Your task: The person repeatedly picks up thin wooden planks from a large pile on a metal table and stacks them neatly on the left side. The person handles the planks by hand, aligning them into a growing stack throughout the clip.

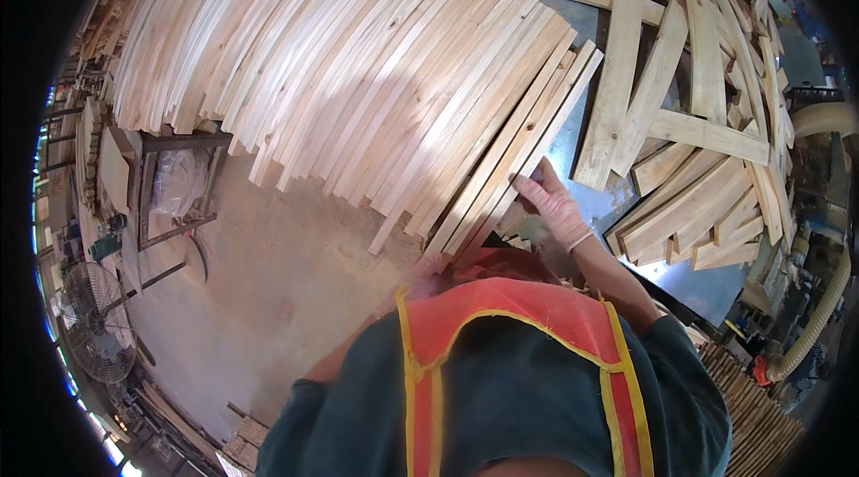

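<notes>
A long row of pale wooden boards [358,74] stands side by side on edge across the work surface. At its right end lie a few boards slightly apart from the rest, with dark gaps between them. My right hand [552,207], in a thin pale glove, grips the outermost wooden board [548,123], thumb on its upper edge and fingers along its right side. My left hand [429,278] is down at the near end of these same boards, close to my red apron [519,298]; its fingers are blurred and partly hidden.
Loose planks [707,56] lie crisscrossed on a blue-grey metal table [707,289] at the right. A metal stand [143,182] and a round floor fan [94,325] are at the left. A ribbed hose [819,307] hangs at the far right. Concrete floor [242,298] shows at the left.
</notes>
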### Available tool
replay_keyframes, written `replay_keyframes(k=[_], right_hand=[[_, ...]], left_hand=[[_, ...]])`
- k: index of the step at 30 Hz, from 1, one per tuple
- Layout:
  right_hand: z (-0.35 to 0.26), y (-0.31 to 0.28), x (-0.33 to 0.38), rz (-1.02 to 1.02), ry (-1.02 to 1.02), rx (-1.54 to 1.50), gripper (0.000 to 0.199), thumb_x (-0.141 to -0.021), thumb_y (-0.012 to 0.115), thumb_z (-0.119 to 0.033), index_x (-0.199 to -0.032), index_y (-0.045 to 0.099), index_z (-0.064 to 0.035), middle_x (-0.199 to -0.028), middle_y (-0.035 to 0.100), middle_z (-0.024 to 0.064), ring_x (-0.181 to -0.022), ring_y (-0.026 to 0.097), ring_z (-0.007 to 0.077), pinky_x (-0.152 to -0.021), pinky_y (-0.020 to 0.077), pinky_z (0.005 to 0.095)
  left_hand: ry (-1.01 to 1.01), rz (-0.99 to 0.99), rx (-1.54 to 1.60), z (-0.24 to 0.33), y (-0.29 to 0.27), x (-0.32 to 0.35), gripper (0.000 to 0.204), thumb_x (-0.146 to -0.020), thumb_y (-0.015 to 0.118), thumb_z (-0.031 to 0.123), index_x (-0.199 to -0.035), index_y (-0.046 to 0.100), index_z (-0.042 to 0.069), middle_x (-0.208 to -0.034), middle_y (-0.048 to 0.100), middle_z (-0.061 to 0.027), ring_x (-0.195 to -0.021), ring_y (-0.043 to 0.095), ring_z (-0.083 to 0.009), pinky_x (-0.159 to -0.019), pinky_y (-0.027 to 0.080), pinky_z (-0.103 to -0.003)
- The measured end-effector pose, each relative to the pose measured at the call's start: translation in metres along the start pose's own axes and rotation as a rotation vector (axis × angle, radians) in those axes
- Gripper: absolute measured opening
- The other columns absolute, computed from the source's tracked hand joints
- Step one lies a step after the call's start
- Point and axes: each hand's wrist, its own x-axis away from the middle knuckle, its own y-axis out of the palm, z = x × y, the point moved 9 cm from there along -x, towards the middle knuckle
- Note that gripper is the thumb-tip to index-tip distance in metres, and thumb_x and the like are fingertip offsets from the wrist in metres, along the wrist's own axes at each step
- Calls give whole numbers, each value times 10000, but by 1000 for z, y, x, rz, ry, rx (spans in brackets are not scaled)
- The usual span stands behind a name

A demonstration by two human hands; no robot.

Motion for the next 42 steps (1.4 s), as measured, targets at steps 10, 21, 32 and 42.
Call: replay_keyframes(k=[10, 21, 32, 42], right_hand=[[1, -14, -23, 159, -77, 115, 908, -957, 808, -281, -1674, 282, -96, -1084, 680, 46, -871, 606, 135, -748, 518, 305], [9, 0, -22, 133, -49, -73, 921, -952, 796, -239, -1682, 245, -131, -1290, 689, 127, -1144, 664, 219, -961, 553, 376], [-10, 26, 1, 175, -152, -47, 956, -970, 779, -170, -1689, 179, 23, -1338, 667, 174, -1224, 650, 226, -1058, 522, 334], [-12, 172, 43, -125, -91, -383, 740, -978, 723, -148, -1604, 354, -6, -1150, 721, 95, -852, 686, 165, -693, 566, 246]], left_hand=[[-267, -235, 179, -3, -38, 8, 590, -1029, 681, 501, -1349, 610, 10, -1210, 674, -154, -1176, 645, -292, -1120, 520, -485], [-47, -366, -1206, 68, 127, -1, 693, -975, 683, 234, -1564, 413, -13, -1215, 681, -205, -997, 727, -254, -770, 653, -352], [-12, -377, -414, 122, 63, -6, 581, -934, 606, 39, -1501, 513, -49, -1258, 690, -154, -1165, 696, -273, -1039, 569, -416], [740, -297, -1729, 169, 101, 0, 441, -1029, 662, 293, -1377, 660, 22, -1352, 654, -159, -1297, 602, -268, -1092, 513, -419]])
